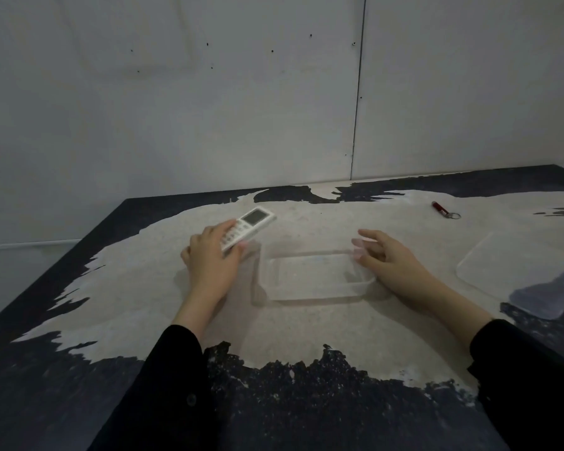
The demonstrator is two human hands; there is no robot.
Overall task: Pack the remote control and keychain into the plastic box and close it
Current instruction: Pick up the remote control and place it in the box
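A white remote control (pixel 253 225) with a grey screen is held in my left hand (pixel 210 257), tilted, just left of the box and above the table. The clear plastic box (pixel 313 299) stands open and empty at the table's middle. My right hand (pixel 385 258) rests against the box's right end with fingers spread, touching its rim. The keychain (pixel 445 210), a small red cylinder with a metal ring, lies far back on the right. The clear lid (pixel 518 271) lies flat to the right of the box.
The table (pixel 306 336) has a worn pale patch in the middle and dark speckled edges. A grey wall stands right behind it. The table's left edge drops off near the remote.
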